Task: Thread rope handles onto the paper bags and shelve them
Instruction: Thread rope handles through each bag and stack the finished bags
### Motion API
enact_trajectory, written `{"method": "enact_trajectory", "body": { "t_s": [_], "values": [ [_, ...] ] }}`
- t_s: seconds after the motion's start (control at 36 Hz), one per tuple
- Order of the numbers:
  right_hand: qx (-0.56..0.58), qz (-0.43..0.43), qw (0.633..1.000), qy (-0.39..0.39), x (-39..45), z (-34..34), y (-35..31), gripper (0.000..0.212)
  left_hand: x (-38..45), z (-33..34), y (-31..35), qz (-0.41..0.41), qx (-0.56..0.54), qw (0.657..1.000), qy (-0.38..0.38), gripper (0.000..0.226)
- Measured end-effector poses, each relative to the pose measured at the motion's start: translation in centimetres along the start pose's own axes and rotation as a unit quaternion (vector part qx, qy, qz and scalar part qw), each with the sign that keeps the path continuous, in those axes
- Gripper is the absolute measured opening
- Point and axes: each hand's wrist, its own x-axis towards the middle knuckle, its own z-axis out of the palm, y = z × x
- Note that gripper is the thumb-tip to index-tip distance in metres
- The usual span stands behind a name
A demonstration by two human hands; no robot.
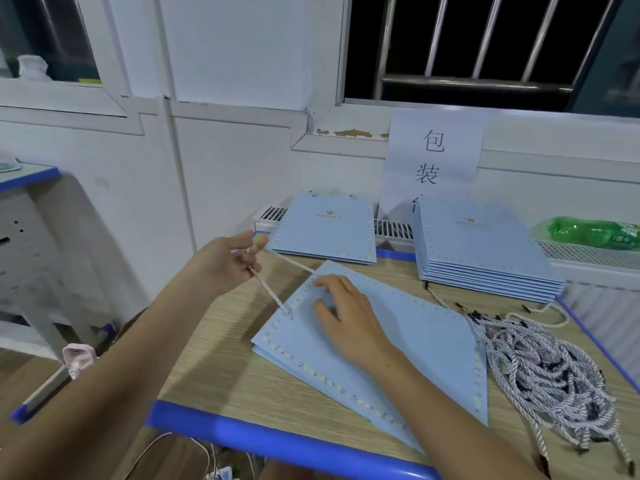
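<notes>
Left hand has a pinch grip on the rope, pulled taut up off the bag. Right hand lies flat on that bag, fingers loose, mid-table. Two bag stacks sit at the far edge, spare ropes at the right edge.

Left hand: raised, forearm reaching in from the lower left, bare to the frame edge. Fingers curled, pinching a rope handle drawn taut. Right hand: palm down, fingers spread and nearly straight, pressing flat on the paper bag. Right forearm enters from the lower right, bare.
</notes>
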Motion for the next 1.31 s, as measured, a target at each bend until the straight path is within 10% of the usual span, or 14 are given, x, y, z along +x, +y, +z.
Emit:
{"method": "enact_trajectory", "body": {
  "t_s": [0.14,0.39,0.47,0.58,0.83,1.14,1.31],
  "values": [
    [-0.119,0.015,0.987,-0.109,0.2,0.5,0.1,0.054,2.0,-0.3,-1.8,0.004,0.248,0.967,0.053,0.026],
    [-0.140,0.027,0.982,-0.122,0.4,0.7,0.3,0.054,2.1,0.2,-3.3,0.265,0.769,0.575,0.083,0.031],
    [-0.076,0.044,0.994,-0.063,0.8,0.4,0.3,0.044,-0.2,1.1,-5.0,0.331,0.709,0.621,-0.033,0.040],
    [-0.119,0.036,0.989,-0.086,1.2,0.0,0.6,0.050,-1.6,0.8,-8.2,0.232,0.776,0.558,-0.182,0.072],
    [-0.223,0.072,0.949,-0.210,1.5,0.1,1.3,0.057,-1.3,1.0,-8.8,0.157,0.812,0.535,-0.173,0.053],
    [-0.185,-0.008,0.959,-0.215,-1.4,-3.7,-1.7,0.090,-4.2,-0.3,-5.9,0.271,0.716,0.621,-0.166,0.091],
    [-0.274,-0.018,0.915,-0.295,-4.5,-3.9,-3.0,0.095,-7.2,-2.4,-4.7,0.120,0.777,0.549,-0.282,0.113]
  ]
}}
